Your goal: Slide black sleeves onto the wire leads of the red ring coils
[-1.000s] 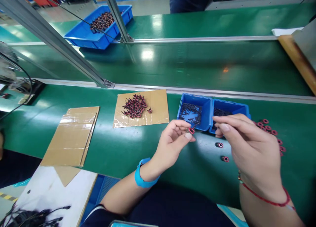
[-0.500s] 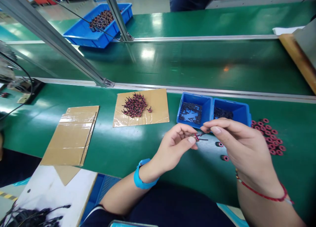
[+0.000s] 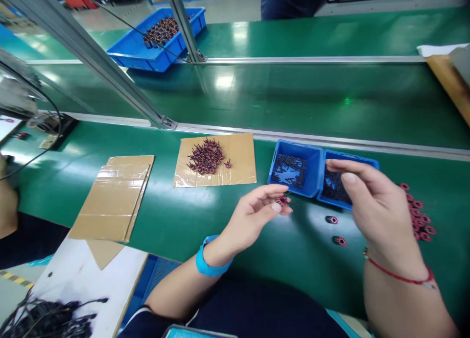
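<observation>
Ring of small size, wound in red and black point(image 3: 282, 200), is held above the green smooth desk point(image 3: 198, 210) by the left hand point(image 3: 249, 214); this grip is closed on it, between the thumb and the fingers. The right hand point(image 3: 384, 213) is over the right blue plastic box point(image 3: 332, 201), and its grip is partly open: thumb and index finger stand apart, and I see nothing between them. The left blue plastic box point(image 3: 313, 174), just beside, contains short thin black pieces point(image 3: 284, 162). Two similar loose rings point(image 3: 332, 220) lie near the right hand. Further left, a dark red pile of pronged rings point(image 3: 206, 156) rests on a flat brown cardboard sheet point(image 3: 240, 154).
</observation>
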The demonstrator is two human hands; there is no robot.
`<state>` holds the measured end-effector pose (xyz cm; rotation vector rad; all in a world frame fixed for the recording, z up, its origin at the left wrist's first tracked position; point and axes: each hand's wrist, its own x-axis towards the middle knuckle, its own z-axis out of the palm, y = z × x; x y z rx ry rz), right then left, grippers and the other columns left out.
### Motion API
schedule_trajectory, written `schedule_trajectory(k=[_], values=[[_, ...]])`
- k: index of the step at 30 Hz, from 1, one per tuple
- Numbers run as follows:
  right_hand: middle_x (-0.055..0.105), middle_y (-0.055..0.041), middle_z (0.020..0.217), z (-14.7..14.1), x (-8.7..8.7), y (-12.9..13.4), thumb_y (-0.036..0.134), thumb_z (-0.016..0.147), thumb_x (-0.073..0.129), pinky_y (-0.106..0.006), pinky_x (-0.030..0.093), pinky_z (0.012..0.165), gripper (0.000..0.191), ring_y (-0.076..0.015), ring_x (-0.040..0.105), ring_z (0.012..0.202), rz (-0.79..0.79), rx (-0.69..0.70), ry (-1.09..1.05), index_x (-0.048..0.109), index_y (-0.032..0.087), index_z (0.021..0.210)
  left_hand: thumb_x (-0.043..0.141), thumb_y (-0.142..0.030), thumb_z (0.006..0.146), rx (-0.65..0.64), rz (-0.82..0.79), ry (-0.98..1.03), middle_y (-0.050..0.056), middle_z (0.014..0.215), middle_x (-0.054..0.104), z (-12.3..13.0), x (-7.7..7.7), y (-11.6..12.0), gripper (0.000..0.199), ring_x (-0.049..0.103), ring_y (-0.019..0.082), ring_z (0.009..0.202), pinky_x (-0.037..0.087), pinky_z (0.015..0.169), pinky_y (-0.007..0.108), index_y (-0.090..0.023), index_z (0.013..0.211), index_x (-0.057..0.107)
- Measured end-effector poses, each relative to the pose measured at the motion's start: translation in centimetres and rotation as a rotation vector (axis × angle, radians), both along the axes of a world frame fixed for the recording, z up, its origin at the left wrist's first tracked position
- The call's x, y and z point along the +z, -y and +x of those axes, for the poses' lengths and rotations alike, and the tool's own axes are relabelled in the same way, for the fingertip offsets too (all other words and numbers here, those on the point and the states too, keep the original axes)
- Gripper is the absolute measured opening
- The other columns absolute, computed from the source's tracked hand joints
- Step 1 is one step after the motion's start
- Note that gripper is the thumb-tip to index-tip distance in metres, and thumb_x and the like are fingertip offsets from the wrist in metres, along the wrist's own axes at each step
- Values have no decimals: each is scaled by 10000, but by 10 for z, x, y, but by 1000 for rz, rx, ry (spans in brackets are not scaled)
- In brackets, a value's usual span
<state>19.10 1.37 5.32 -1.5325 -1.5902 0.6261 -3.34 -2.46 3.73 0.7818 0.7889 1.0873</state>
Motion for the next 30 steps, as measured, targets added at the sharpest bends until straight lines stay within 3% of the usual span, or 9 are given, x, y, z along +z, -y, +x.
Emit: schedule_trajectory(k=[2, 3, 6, 8, 14, 20, 25, 28, 30], values=[[712, -91, 1194, 18, -17, -15, 439, 983, 476, -346, 546, 840, 372, -218, 696, 1000, -141, -49, 415, 657, 234, 1236, 707, -291, 861, 45, -8, -72, 57, 1021, 715, -15, -12, 1, 252, 717, 168, 895, 550, 896, 345, -191, 1092, 688], [714, -111, 1169, 26, -26, -23, 406, 968, 498, -356, 545, 809, 363, -231, 701, 957, -195, -23, 495, 660, 213, 1229, 705, -294, 859, 83, -8, -126, 63, 1036, 716, -25, -19, 1, 237, 720, 178, 909, 552, 902, 360, -183, 1066, 675], [706, -166, 1119, 45, -50, -41, 277, 906, 544, -407, 512, 868, 320, -291, 688, 974, -296, 105, 645, 675, 141, 1165, 630, -266, 891, 211, 52, -475, 84, 1072, 711, -59, -42, 2, 166, 716, 200, 955, 555, 901, 394, -176, 1028, 609], [684, -201, 1119, 49, -60, -47, 234, 883, 536, -422, 490, 873, 287, -325, 671, 1006, -344, 183, 734, 674, 120, 1108, 557, -234, 910, 285, 197, -960, 77, 1013, 703, -83, -57, 1, 146, 695, 188, 909, 558, 847, 384, -181, 1041, 592], [700, -195, 1042, 45, -67, -56, 247, 935, 421, -402, 448, 724, 175, -330, 681, 942, -445, 240, 905, 581, 180, 958, 609, -143, 835, 410, 232, -1382, 76, 931, 591, -124, -77, -18, 127, 549, 262, 1002, 419, 970, 492, -196, 948, 631], [709, -183, 1068, 45, -67, -58, 279, 951, 404, -388, 447, 731, 169, -331, 687, 990, -487, 237, 957, 552, 199, 954, 605, -167, 856, 494, 234, -1588, 109, 991, 551, -129, -75, -43, 208, 516, 298, 1022, 395, 942, 495, -161, 1048, 528], [712, -163, 1104, 45, -67, -53, 304, 952, 395, -383, 454, 721, 216, -326, 690, 995, -484, 223, 947, 581, 203, 994, 581, -201, 879, 542, 272, -1638, 147, 1068, 523, -126, -79, -38, 326, 518, 320, 1069, 403, 947, 520, -135, 1165, 438], [721, -150, 1126, 44, -66, -52, 308, 949, 403, -376, 460, 733, 241, -319, 691, 1008, -477, 214, 931, 604, 205, 1033, 569, -216, 883, 475, 356, -1608, 158, 1094, 529, -109, -81, -25, 366, 544, 306, 1055, 449, 917, 512, -126, 1205, 420], [732, -147, 1114, 44, -65, -52, 307, 945, 416, -377, 462, 726, 246, -321, 697, 993, -474, 206, 925, 621, 204, 1034, 574, -219, 880, 336, 453, -1551, 137, 1089, 571, -91, -82, -19, 356, 585, 275, 1025, 495, 887, 466, -151, 1205, 446]])
